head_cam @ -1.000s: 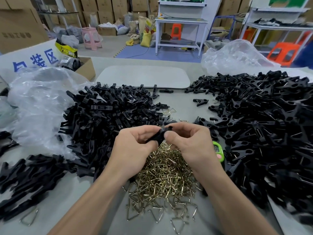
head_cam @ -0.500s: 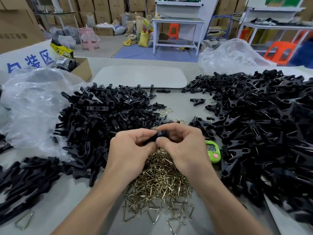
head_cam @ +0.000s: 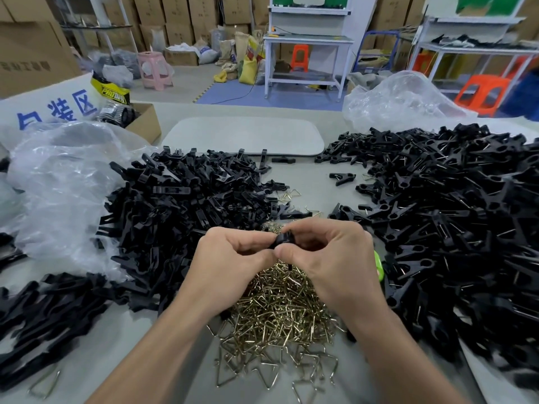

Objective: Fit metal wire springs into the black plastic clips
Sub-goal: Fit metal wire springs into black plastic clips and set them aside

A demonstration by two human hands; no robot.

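Both hands meet at mid-table, over the far edge of the spring pile [head_cam: 280, 313]. The left hand [head_cam: 230, 258] and right hand [head_cam: 329, 258] each pinch one clip [head_cam: 281, 239] with thumb and curled fingers, thumbs nearly touching. The clip lies between the fingertips, equally near to both hands. Most of it is hidden. A black tip shows below the thumbs, so its long axis probably runs near-far, tilted downward. I cannot tell whether a spring is in it. Judgement: seating is under way and the next push acts along that axis. The unsprung pile [head_cam: 180, 205] lies left and the sprung pile [head_cam: 452, 223] right, so the right hand is nearer for drop-off.
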